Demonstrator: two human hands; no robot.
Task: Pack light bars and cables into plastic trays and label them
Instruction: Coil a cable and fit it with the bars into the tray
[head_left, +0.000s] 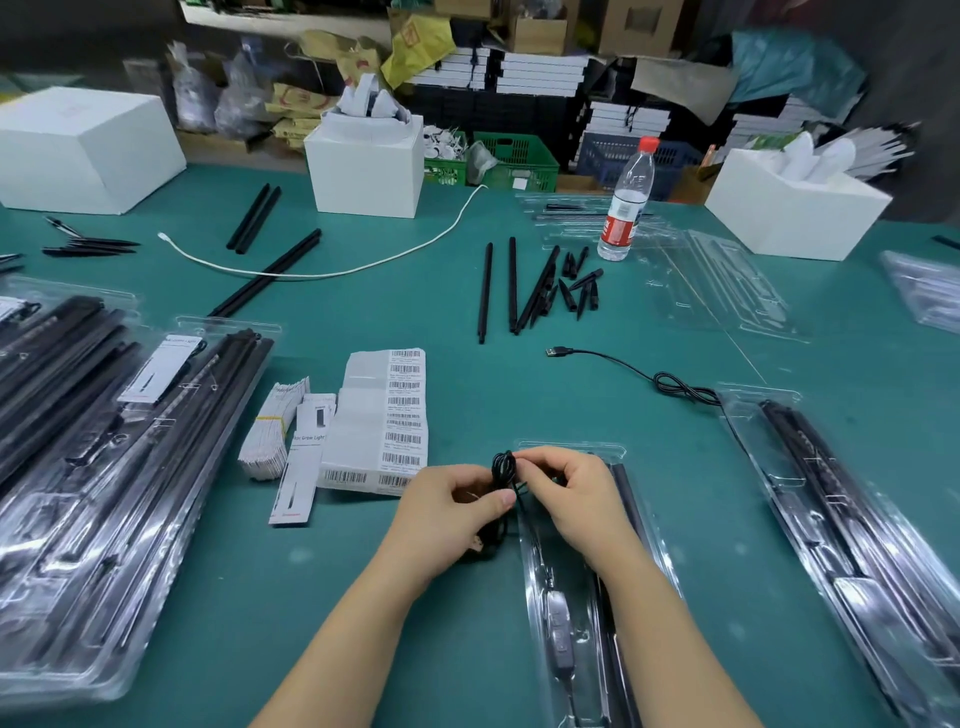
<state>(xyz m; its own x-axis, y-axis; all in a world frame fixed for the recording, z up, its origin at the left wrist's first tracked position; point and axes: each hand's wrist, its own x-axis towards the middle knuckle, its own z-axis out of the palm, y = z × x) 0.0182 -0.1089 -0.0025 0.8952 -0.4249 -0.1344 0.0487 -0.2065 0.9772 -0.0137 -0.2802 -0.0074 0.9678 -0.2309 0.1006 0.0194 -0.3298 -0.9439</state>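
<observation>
Between both hands I hold a coiled black cable (503, 467) just above the top end of a clear plastic tray (582, 597). My left hand (452, 506) grips the lower part of the bundle, thumb across it. My right hand (563, 486) pinches the top of the coil. The tray holds a black light bar (626, 499) and an inline switch (558, 621) on a cable. A second filled tray (852, 519) lies to the right, its USB cable (623, 364) trailing over the table. Barcode label sheets (387, 415) lie left of my hands.
Packed trays (93, 441) are stacked at the left. Leaflets (304, 457) lie beside the labels. Loose black rods and spikes (540, 291), a water bottle (626, 208), empty clear trays (717, 280), a white cable (322, 270) and white boxes (366, 166) occupy the far half of the green table.
</observation>
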